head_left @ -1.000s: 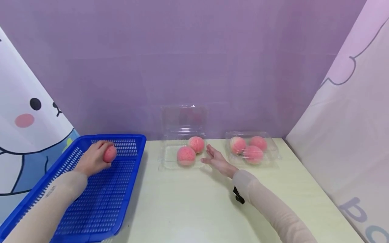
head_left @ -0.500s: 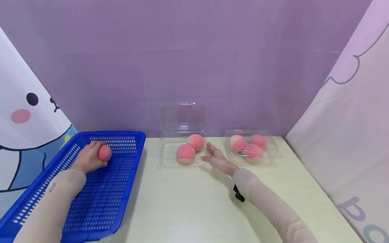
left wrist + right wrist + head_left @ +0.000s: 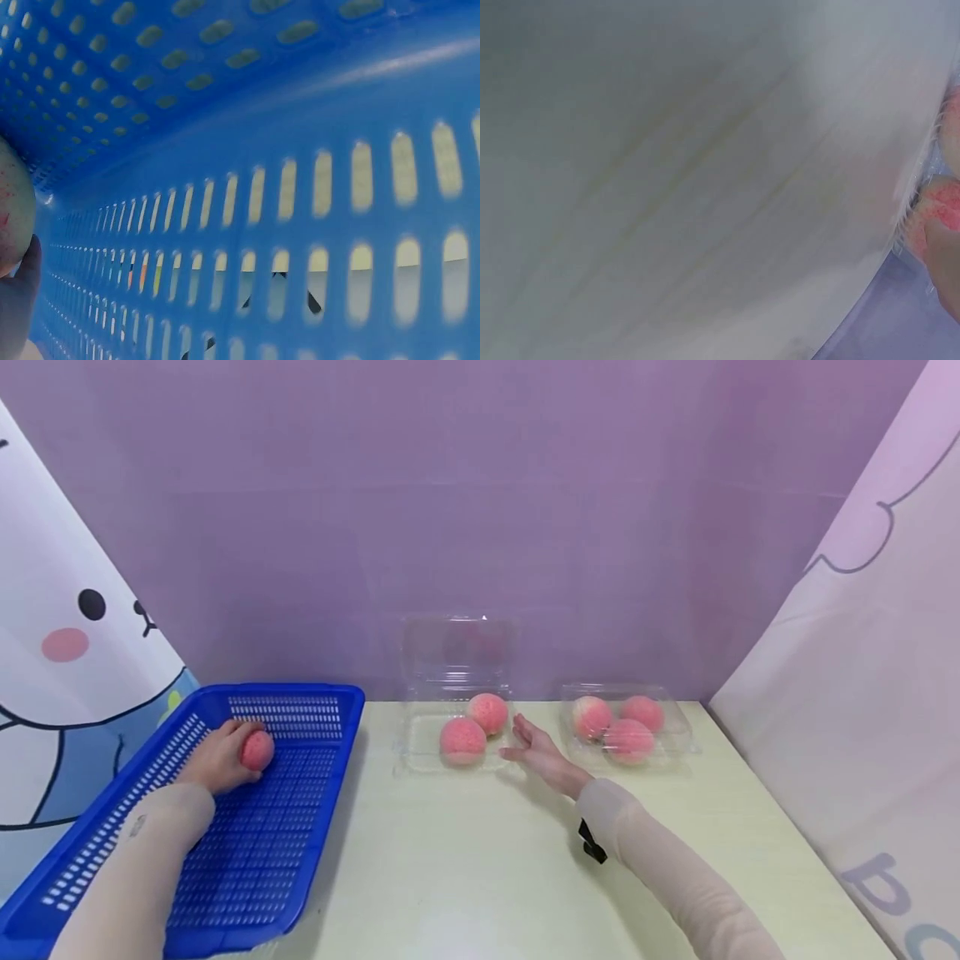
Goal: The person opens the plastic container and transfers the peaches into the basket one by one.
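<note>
My left hand point(image 3: 219, 760) grips a pink peach point(image 3: 257, 750) inside the blue plastic basket point(image 3: 358, 714), over its far left part. In the left wrist view, part of the pale, pink-flecked peach point(image 3: 11, 202) shows at the left edge with a finger point(image 3: 28, 270) against it. My right hand point(image 3: 546, 758) is held out with extended fingers, just right of the clear plastic clamshell box point(image 3: 416, 747) and its two peaches point(image 3: 462, 742). The box's lid point(image 3: 457, 647) stands raised. In the right wrist view, one finger point(image 3: 945, 262) overlaps a peach point(image 3: 939, 206).
Right of my right hand, a second clear clamshell box point(image 3: 671, 735) holds three peaches point(image 3: 628, 741), with its lid down. The pale table point(image 3: 450, 860) backs onto a purple curtain point(image 3: 480, 510). Printed cloths hang at both sides.
My left hand has moved left and lower in the basket with the peach. The right hand stays beside the raised-lid box. The head view has shifted slightly.
</note>
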The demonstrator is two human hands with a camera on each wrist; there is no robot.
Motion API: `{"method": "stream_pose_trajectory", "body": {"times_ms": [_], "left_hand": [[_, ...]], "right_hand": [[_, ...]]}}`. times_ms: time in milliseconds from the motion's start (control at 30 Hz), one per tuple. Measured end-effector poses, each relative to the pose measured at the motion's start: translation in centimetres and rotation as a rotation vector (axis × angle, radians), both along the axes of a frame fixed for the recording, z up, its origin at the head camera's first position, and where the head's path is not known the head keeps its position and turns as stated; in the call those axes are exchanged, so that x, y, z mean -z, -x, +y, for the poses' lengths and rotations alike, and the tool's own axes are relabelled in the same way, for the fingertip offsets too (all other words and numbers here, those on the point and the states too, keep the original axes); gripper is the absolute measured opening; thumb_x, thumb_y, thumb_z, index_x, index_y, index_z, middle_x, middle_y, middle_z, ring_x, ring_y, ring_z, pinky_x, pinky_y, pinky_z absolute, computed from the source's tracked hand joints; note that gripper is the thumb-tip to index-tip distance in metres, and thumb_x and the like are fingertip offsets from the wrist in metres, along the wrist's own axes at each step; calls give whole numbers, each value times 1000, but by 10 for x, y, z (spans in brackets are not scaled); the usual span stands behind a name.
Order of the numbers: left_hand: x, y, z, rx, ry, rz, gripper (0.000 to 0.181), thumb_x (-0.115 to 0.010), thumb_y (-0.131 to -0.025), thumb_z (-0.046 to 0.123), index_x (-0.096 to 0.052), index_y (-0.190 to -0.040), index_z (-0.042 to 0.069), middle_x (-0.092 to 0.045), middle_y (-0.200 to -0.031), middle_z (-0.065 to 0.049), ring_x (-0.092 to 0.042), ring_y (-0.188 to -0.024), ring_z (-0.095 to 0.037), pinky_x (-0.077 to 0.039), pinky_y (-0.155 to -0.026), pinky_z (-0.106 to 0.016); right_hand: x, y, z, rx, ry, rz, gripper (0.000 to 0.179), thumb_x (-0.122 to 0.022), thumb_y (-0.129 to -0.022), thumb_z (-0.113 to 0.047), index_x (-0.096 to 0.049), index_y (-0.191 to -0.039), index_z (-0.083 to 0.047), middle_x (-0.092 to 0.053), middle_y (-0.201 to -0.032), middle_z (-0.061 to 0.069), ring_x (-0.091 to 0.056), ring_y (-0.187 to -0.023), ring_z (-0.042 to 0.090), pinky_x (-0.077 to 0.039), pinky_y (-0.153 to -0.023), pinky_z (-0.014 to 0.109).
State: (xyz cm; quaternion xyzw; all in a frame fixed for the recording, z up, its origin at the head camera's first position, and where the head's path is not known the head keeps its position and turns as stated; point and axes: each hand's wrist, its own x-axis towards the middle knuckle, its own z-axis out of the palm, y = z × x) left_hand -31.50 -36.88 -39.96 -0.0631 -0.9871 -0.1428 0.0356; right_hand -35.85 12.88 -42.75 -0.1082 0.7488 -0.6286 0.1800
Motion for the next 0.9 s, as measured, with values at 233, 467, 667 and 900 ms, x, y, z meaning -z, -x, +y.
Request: {"method": "stream_pose_trajectory", "body": {"times_ms": [233,467,667,900], "left_hand": [[4,-1,-4,-16,-19,5,73,-77,-68,17,-39,-128,-1,-39,-121,-33,-41,-104,-52,-35,-84,-67],[5,-2,-4,-18,-7,-18,75,-76,-67,17,-38,-129,-2,-36,-124,-35,-37,-107,-54,-32,-87,-69],[4,-2,-3,-12,-13,-25,77,-77,-67,18,-38,-129,-2,-36,-125,-35,-37,-108,-54,-32,-87,-70],[1,3,-2,-5,-36,-25,77,-75,-69,24,-38,-130,-4,-38,-124,-36,-39,-109,-54,-33,-87,-68]], "right_hand": [[1,2,-2,-19,11,-8,86,-59,-86,-6,4,-146,-2,3,-154,11,-5,-141,28,-12,-113,40],[1,-2,-4,6,2,2,86,-60,-86,-9,0,-147,-5,-1,-154,9,-8,-141,26,-15,-113,39],[2,-3,-3,16,-6,12,85,-60,-86,-10,-1,-147,-5,-3,-154,8,-10,-141,26,-17,-113,39],[3,-1,-2,26,-5,9,86,-61,-85,-10,-1,-147,-6,-4,-154,8,-10,-141,25,-15,-113,39]]}}
